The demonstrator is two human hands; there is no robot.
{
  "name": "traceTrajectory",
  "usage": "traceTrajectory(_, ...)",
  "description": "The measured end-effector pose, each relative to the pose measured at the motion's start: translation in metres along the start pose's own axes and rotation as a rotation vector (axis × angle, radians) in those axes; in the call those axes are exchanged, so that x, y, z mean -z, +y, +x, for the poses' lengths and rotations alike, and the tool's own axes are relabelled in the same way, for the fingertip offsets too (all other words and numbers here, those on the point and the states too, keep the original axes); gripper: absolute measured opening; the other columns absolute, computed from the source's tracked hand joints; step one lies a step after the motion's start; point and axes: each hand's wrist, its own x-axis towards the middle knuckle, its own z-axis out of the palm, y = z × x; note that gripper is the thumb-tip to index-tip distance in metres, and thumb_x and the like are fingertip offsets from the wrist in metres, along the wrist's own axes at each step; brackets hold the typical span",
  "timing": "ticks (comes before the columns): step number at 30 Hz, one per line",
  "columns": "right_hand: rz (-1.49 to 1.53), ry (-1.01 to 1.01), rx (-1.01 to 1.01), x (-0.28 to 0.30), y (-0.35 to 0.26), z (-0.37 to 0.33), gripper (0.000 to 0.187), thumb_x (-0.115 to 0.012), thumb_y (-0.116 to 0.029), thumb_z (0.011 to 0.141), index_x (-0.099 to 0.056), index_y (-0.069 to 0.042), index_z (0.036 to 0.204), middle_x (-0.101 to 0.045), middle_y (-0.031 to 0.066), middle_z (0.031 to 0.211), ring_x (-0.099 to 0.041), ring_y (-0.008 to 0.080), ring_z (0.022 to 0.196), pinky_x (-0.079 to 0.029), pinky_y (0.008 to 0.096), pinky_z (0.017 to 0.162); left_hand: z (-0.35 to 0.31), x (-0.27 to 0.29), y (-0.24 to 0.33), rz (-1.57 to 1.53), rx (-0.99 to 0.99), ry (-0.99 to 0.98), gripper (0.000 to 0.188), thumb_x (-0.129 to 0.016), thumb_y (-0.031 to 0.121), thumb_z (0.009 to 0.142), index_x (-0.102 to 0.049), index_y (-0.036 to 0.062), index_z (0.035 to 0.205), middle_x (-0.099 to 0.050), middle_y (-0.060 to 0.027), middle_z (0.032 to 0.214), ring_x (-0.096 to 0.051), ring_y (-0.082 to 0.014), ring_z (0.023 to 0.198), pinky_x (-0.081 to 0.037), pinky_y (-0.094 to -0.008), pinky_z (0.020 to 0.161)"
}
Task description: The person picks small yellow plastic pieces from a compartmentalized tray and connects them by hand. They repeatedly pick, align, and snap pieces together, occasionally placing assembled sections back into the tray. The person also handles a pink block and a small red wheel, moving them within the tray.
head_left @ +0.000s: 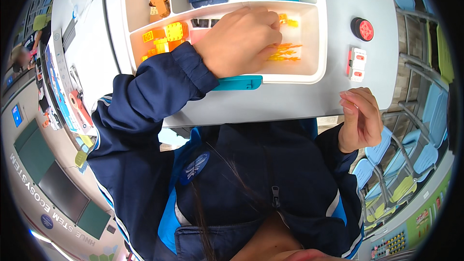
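At the table's near edge, a seated person's left hand point(241, 41) reaches into a white sorting tray point(311, 73), fingers point(270, 31) curled down over translucent orange flame-shaped pieces point(285, 52); whether any is gripped cannot be told. The right hand point(360, 121) hovers off the table's near right corner, loosely half-closed, apparently empty. Nothing assembled shows.
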Motion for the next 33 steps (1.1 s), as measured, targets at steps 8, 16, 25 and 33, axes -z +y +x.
traceTrajectory(8, 0.0, 0.015, 0.008, 0.0, -0.004, -0.001, 0.019, -0.075, 0.002, 0.071, -0.066, 0.009, 0.086, -0.066, 0.0174, 0.076, -0.062, 0.0241, 0.064, -0.047, 0.0282, 0.058, 0.006, -0.007, -0.002, 0.175, -0.121, 0.016, 0.014, -0.072, 0.006, 0.075, -0.067, 0.0027, 0.087, -0.064, -0.0107, 0.089, -0.063, -0.0278, 0.081, -0.053, -0.0361, 0.077)
traceTrajectory(16, 0.113, 0.029, -0.035, -0.004, -0.011, -0.004, 0.014, -0.072, 0.001, 0.075, -0.067, 0.006, 0.086, -0.065, 0.0176, 0.088, -0.059, 0.0214, 0.07, -0.046, 0.0266, 0.062, 0.004, -0.009, -0.005, 0.078, -0.018, -0.072, 0.01, -0.071, 0.006, 0.076, -0.067, -0.0025, 0.08, -0.065, -0.0124, 0.098, -0.063, -0.0274, 0.083, -0.053, -0.033, 0.078)
traceTrajectory(25, 0.737, -0.045, -0.417, -0.025, -0.043, -0.011, 0.012, -0.06, 0.002, 0.087, -0.061, 0.004, 0.099, -0.063, 0.0158, 0.083, -0.056, 0.0136, 0.06, -0.044, 0.0222, 0.053, -0.03, 0.05, 0.066, -0.826, 0.227, 0.177, 0.009, -0.061, -0.002, 0.089, -0.059, -0.0034, 0.098, -0.058, -0.0112, 0.11, -0.063, -0.0156, 0.083, -0.049, -0.0269, 0.071)
traceTrajectory(33, 0.774, -0.325, -0.58, -0.036, -0.074, 0.001, 0.02, -0.06, 0.003, 0.089, -0.06, 0.006, 0.109, -0.065, 0.011, 0.083, -0.054, 0.0092, 0.05, -0.042, 0.0186, 0.044, -0.079, 0.009, 0.12, -1.286, 0.408, 0.317, 0.009, -0.056, 0.003, 0.095, -0.055, -0.0013, 0.103, -0.057, -0.0037, 0.096, -0.054, -0.0079, 0.077, -0.047, -0.0217, 0.07)
